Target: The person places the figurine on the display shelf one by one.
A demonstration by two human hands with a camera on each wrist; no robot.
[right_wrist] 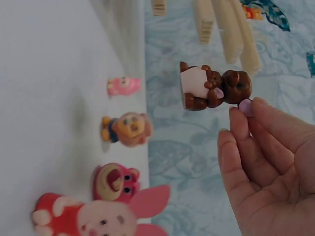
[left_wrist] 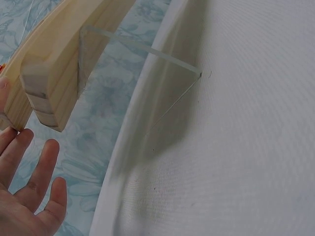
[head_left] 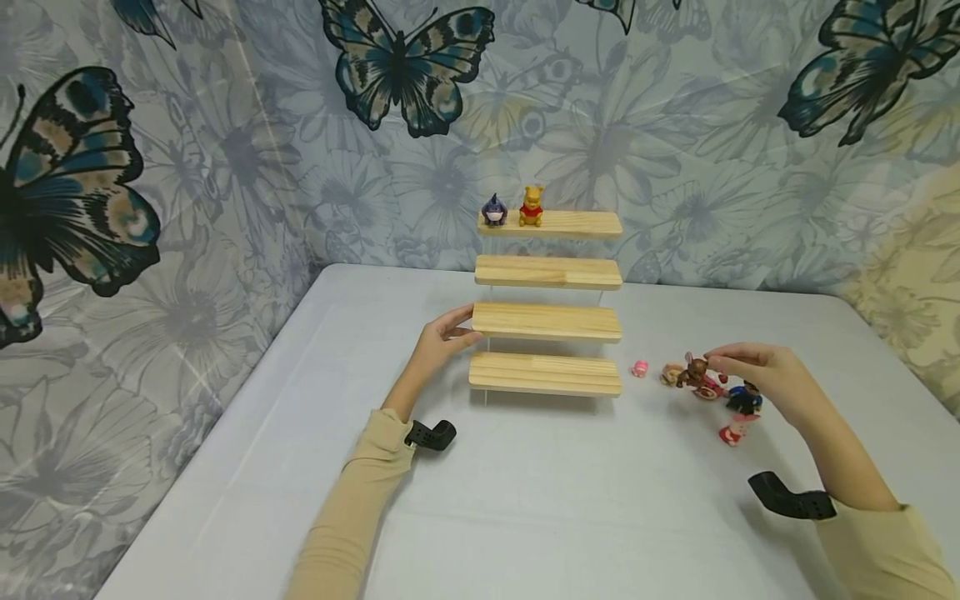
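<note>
A tiered display shelf [head_left: 546, 322] with pale wooden boards on clear supports stands on the white table. My left hand [head_left: 447, 335] holds the left end of its second board from the bottom, thumb in front; in the left wrist view two fingers of that hand [left_wrist: 30, 189] stand free of the wood. Between thumb and fingertips my right hand [head_left: 772, 379] pinches a brown toy figurine [right_wrist: 199, 88] by its round pink ear, raised above the table. Two figurines sit on the top board: a purple-grey donkey [head_left: 494, 211] and a yellow bear in a red shirt [head_left: 531, 207].
Right of the shelf stand a small pink figurine [head_left: 640, 368], a tan-haired one [right_wrist: 130, 129], a pink bear [right_wrist: 115, 182], a dark-blue-clad figurine [head_left: 745, 398] and a piglet in red [right_wrist: 106, 219]. Butterfly-patterned cloth [head_left: 450, 183] hangs behind the table [head_left: 525, 500].
</note>
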